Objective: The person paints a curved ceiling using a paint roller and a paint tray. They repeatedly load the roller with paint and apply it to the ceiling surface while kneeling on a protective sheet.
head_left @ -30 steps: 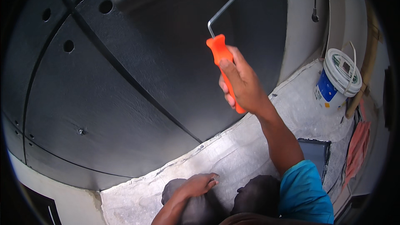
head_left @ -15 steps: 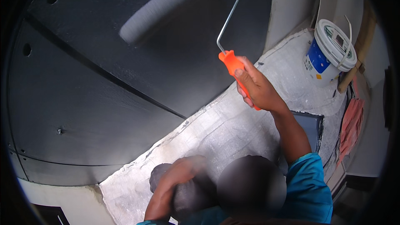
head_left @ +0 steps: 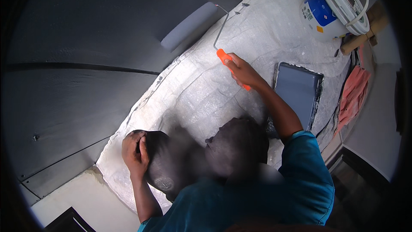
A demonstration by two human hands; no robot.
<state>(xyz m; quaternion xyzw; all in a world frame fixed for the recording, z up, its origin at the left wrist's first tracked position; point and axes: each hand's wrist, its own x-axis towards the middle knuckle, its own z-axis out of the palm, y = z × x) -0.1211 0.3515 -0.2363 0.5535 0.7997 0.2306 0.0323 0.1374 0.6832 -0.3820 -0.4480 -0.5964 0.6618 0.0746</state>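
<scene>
My right hand point(head_left: 243, 71) grips the orange handle of a paint roller point(head_left: 190, 25). Its grey sleeve lies low on the dark grey panelled wall point(head_left: 86, 38), just above the floor covering. My left hand point(head_left: 134, 151) rests flat on my left knee, fingers bent over it, holding nothing. A grey paint tray point(head_left: 299, 92) lies on the floor just right of my right forearm.
A white protective sheet point(head_left: 201, 90) covers the floor along the wall. A white and blue paint bucket point(head_left: 337, 6) with a lid stands at the far right. An orange cloth point(head_left: 352, 94) lies beside the tray, and a wooden stick point(head_left: 365, 36) near the bucket.
The roller has travelled down the wall from high up to its bottom edge. My view has tilted downward, bringing the tray and floor sheet into sight. My left hand stays on my knee.
</scene>
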